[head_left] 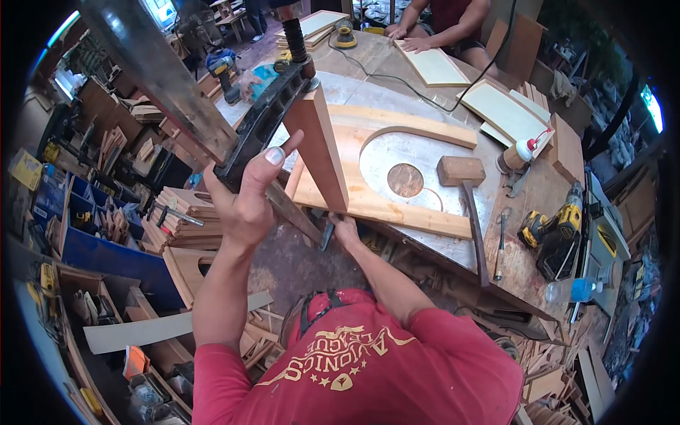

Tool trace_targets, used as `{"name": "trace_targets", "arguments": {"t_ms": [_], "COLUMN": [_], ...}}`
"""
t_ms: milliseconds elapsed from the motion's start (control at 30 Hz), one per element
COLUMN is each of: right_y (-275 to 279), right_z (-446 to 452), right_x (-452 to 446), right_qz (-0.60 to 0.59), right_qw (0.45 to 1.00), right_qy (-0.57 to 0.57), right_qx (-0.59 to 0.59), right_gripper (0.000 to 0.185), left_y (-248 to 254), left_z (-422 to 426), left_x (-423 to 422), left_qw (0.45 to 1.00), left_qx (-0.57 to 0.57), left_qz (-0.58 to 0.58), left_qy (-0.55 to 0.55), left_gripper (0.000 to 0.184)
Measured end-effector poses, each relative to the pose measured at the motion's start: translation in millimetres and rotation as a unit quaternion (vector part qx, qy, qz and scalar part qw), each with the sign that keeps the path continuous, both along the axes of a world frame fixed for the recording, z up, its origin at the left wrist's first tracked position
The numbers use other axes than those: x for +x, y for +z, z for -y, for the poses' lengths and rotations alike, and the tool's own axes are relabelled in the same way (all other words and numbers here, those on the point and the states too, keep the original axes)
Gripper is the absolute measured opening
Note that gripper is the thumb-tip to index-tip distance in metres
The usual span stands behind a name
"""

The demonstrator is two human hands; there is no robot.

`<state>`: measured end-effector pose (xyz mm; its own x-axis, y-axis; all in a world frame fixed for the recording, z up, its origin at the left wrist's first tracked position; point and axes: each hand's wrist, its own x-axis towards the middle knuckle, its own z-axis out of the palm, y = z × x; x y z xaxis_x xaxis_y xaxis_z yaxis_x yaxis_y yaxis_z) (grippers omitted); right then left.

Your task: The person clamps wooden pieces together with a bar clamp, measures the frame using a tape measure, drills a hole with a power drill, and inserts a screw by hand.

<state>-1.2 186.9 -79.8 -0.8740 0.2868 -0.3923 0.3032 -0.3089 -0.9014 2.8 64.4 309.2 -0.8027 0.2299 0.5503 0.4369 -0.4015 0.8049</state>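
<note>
A large bar clamp (273, 117) stands tilted at the edge of a wooden workpiece with a U-shaped opening (397, 218). My left hand (244, 195) is wrapped round the clamp's bar and black jaw, its thumb pointing up. Under the clamp's screw rises an upright wooden board (320, 149), whose lower end meets the workpiece's near side. Low at the workpiece's edge, my right hand (345, 230) is closed by the clamp's lower jaw (327, 235); its fingertips are partly hidden. A wooden mallet (460, 171) lies across the workpiece's right arm.
On the workbench (513, 258) lie a glue bottle (517, 154), a chisel (502, 244), a yellow cordless drill (556, 221) and a plastic bottle (572, 290). Across it, another person's hands (416, 44) touch a framed panel (435, 67). Stacked wood pieces (185, 219) stand left.
</note>
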Motion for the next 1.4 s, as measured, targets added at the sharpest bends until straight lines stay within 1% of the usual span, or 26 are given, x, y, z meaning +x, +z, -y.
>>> {"name": "trace_targets", "arguments": {"t_ms": [100,133,167,200,233,267,300,367,400,433,500,567,667,700,767,800,900,933,967,1000,1133,1267,1333,1367,1400], "right_y": [5.2,19.8,35.6,70.9,56.7,86.7,133.9,212.3,255.0,294.6,353.2,387.1,386.4,385.6,387.3,383.5,385.7,384.1,385.5,385.3,384.6,377.0,375.4,375.4,375.5], "right_z": [-7.2,-12.5,-16.7,-22.6,-28.1,-37.9,-46.2,-58.7,-65.0,-70.9,-76.9,-71.5,-77.5,-76.7,-75.1,-74.3,-71.6,-73.0,-74.5,-76.7,-75.8,-72.1,-71.4,-70.9,-70.4], "right_x": [1.2,8.5,19.0,32.7,33.2,38.7,50.6,56.9,56.4,50.6,23.6,0.7,-34.4,-31.8,-26.2,-30.1,-29.9,-34.7,-36.9,-37.2,-33.7,-33.0,-30.9,-30.3,-29.3], "right_qz": [0.020,0.009,-0.017,0.042,0.027,0.001,-0.023,-0.214,-0.289,-0.359,-0.489,-0.538,-0.536,-0.527,-0.505,-0.543,-0.524,-0.554,-0.552,-0.548,-0.523,-0.544,-0.552,-0.553,-0.553], "right_qw": [0.996,0.984,0.974,0.966,0.945,0.940,0.934,0.927,0.905,0.867,0.760,0.716,0.754,0.768,0.794,0.763,0.776,0.755,0.754,0.754,0.765,0.740,0.726,0.725,0.723], "right_qy": [0.059,0.130,0.153,0.204,0.234,0.257,0.281,0.196,0.105,0.009,-0.106,-0.087,0.072,0.086,0.115,0.075,0.082,0.077,0.078,0.080,0.082,0.034,0.029,0.028,0.029], "right_qx": [0.063,0.121,0.166,0.153,0.226,0.224,0.221,0.236,0.293,0.345,0.415,0.436,0.373,0.355,0.317,0.343,0.340,0.341,0.347,0.352,0.366,0.395,0.409,0.411,0.413], "right_gripper": [0.046,0.037,0.048,0.059,0.053,0.048,0.042,0.032,0.035,0.037,0.043,0.050,0.052,0.053,0.055,0.052,0.051,0.050,0.051,0.051,0.053,0.051,0.049,0.049,0.049], "left_y": [12.8,15.3,17.9,20.3,21.8,25.6,25.4,20.7,19.0,18.1,18.9,26.0,28.2,26.0,23.4,22.7,24.5,24.6,25.2,21.3,16.6,18.2,18.4,17.8,18.1], "left_z": [-6.0,-3.9,-2.0,0.0,-2.6,-4.4,-6.5,-7.3,-1.0,0.7,-0.6,-7.2,-11.8,-11.5,4.3,4.8,3.3,2.7,2.1,4.6,1.3,0.4,1.3,0.5,-1.5], "left_x": [11.8,12.1,12.3,12.4,15.1,17.3,16.5,14.5,11.9,11.8,11.8,16.9,16.0,15.7,17.0,18.5,18.6,17.4,15.6,12.9,10.4,8.9,8.3,7.5,8.1], "left_qw": [0.999,0.999,0.999,0.999,0.999,0.999,1.000,1.000,0.999,0.999,0.999,0.999,0.998,0.997,0.980,0.972,0.976,0.977,0.978,0.976,0.975,0.979,0.979,0.978,0.977], "left_qx": [-0.016,-0.023,-0.029,-0.035,-0.023,-0.018,-0.005,0.017,-0.027,-0.028,-0.030,-0.015,-0.005,-0.003,-0.141,-0.164,-0.139,-0.132,-0.123,-0.140,-0.117,-0.103,-0.097,-0.090,-0.081], "left_qz": [0.006,0.002,-0.002,-0.006,0.008,0.006,0.006,0.011,0.006,0.005,0.000,0.003,-0.011,-0.018,-0.027,-0.015,-0.014,-0.020,-0.028,-0.031,-0.047,-0.045,-0.062,-0.083,-0.094], "left_qy": [0.027,0.029,0.031,0.032,0.030,0.026,0.024,0.021,0.019,0.017,0.012,0.031,0.061,0.071,0.140,0.166,0.165,0.165,0.165,0.164,0.185,0.170,0.169,0.171,0.171], "left_gripper": [0.023,0.024,0.026,0.027,0.028,0.029,0.029,0.028,0.026,0.025,0.025,0.025,0.025,0.026,0.027,0.029,0.028,0.028,0.027,0.029,0.033,0.038,0.035,0.031,0.031]}}
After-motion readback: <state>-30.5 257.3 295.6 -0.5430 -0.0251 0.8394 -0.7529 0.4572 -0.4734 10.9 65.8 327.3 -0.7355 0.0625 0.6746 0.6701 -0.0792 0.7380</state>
